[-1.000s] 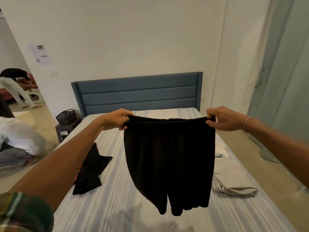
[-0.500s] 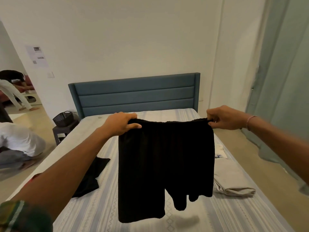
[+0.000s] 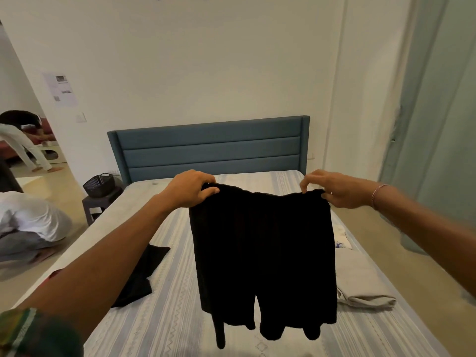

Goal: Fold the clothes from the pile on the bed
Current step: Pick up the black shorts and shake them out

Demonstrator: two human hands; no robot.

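Both arms extended forward at chest height. Left hand [image 3: 192, 188] with fingers curled over the black shorts [image 3: 262, 243] waistband; right hand [image 3: 328, 188] pinching its opposite corner, wrist braceleted.

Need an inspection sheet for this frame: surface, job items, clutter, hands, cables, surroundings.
Surface: bed with striped cover, blue headboard at the far end.
Job's things: black shorts held up by the waistband, hanging above the bed; dark garment lying unfolded at left; folded grey cloth at right, white cloth behind it.
Clutter: nothing seen.
Hands: left hand grips one waistband corner; right hand pinches the other.
Cables: nothing seen.
Surroundings: black basket on a side table; paper on the wall; curtain at right; two people at left.
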